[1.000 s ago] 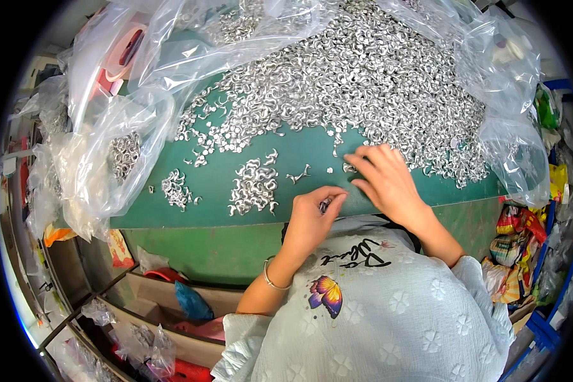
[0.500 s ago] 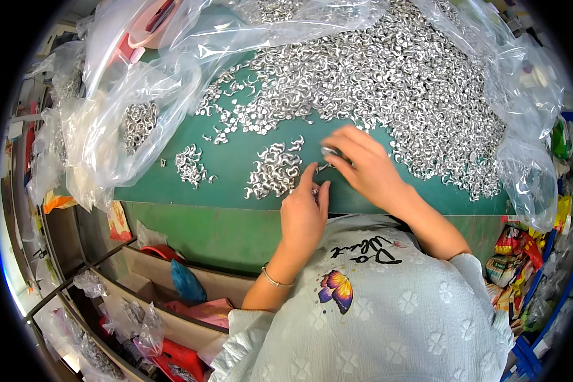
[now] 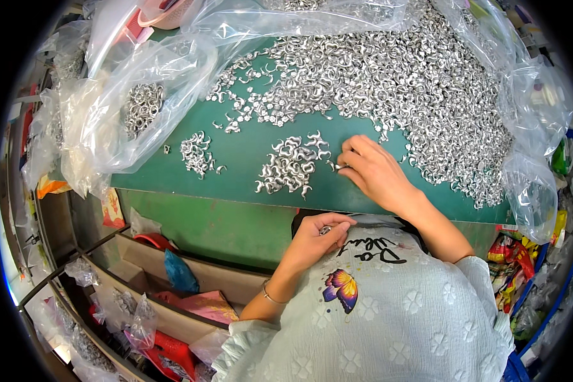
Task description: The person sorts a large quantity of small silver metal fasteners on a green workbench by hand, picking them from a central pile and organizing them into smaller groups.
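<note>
My left hand (image 3: 315, 240) is drawn back to the near table edge, its fingers curled around small silvery metal pieces (image 3: 325, 230) that show between thumb and fingers. Over the green table, my right hand (image 3: 377, 173) has its fingertips closed together, with a small curved metal piece (image 3: 333, 166) at the thumb tip. Just left of that hand lies a small pile of shiny, curved metal pieces (image 3: 290, 164). Farther left sits a smaller pile of similar pieces (image 3: 198, 153). A large heap of silvery curved metal parts (image 3: 388, 76) spreads across the far and right side.
Clear plastic sheeting (image 3: 191, 60) borders the heap, and a plastic bag on the left holds metal rings (image 3: 144, 108). A pink basket (image 3: 165, 14) stands at the far left. Below the table on the left is an open drawer (image 3: 134, 261); colourful packets (image 3: 516, 258) lie at right.
My left hand has moved from the table down toward me, away from my right hand. My right hand has shifted slightly right and down. The whole view has tilted a little.
</note>
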Action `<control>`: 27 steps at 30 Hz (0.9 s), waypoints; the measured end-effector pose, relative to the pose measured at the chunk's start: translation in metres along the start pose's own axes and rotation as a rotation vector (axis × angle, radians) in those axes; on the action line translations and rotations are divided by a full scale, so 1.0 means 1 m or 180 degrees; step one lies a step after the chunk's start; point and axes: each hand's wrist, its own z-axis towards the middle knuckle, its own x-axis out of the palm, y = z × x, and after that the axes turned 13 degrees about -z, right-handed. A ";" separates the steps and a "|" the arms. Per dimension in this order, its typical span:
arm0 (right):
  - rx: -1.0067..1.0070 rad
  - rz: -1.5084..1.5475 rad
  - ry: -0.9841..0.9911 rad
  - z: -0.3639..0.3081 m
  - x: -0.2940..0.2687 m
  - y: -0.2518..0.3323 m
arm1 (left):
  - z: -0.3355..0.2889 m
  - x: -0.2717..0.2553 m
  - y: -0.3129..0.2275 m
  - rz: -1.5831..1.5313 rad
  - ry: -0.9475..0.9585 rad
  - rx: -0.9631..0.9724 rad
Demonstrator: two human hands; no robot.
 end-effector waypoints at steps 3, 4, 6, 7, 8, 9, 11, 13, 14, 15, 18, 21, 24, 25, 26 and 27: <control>0.0014 -0.0016 -0.0001 -0.009 0.000 -0.006 | 0.001 0.001 -0.004 -0.0034 -0.0020 -0.0104; 0.0088 0.0117 -0.0016 -0.010 -0.002 -0.005 | 0.001 0.001 -0.005 -0.0093 -0.0032 -0.0106; 0.0232 0.0384 -0.0040 -0.012 -0.005 -0.002 | 0.003 0.000 -0.004 -0.0235 -0.0028 -0.0108; 0.0183 0.0298 -0.0118 -0.010 -0.003 0.000 | 0.005 -0.001 -0.003 -0.0298 -0.0011 -0.0117; 0.0133 0.0210 -0.0195 -0.006 0.001 0.004 | 0.005 -0.002 -0.002 -0.0361 0.0005 -0.0126; 0.0084 0.0122 -0.0272 -0.004 0.004 0.005 | 0.005 -0.001 -0.002 -0.0344 0.0016 -0.0124; 0.0021 0.0048 -0.0132 -0.002 0.010 0.003 | 0.004 0.000 -0.002 -0.0314 0.0016 -0.0101; 0.0123 0.0099 0.0009 -0.003 0.009 0.003 | 0.003 0.000 -0.003 -0.0351 -0.0005 -0.0110; 0.0255 0.0189 0.0081 -0.005 0.006 0.004 | 0.002 -0.001 -0.003 -0.0375 -0.0017 -0.0114; 0.0387 0.0277 0.0154 -0.006 0.003 0.004 | 0.002 -0.002 -0.002 -0.0398 -0.0021 -0.0118; -0.0073 0.0033 -0.0076 -0.001 0.003 0.010 | 0.004 -0.002 0.002 -0.0397 0.0006 -0.0130; -0.0214 -0.0257 -0.0024 0.005 0.011 0.010 | 0.004 -0.001 0.000 -0.0296 0.0089 -0.0130; -0.0309 -0.0369 0.0023 0.006 0.012 0.011 | 0.003 -0.005 0.002 -0.0382 0.0188 -0.0082; -0.0358 -0.0421 0.0102 0.007 0.011 0.012 | 0.004 -0.005 0.002 -0.0366 0.0164 -0.0082; -0.0407 -0.0475 0.0179 0.008 0.009 0.014 | 0.005 -0.005 0.003 -0.0351 0.0139 -0.0083; -0.0456 -0.0529 0.0255 0.010 0.008 0.014 | 0.006 -0.005 0.003 -0.0337 0.0114 -0.0086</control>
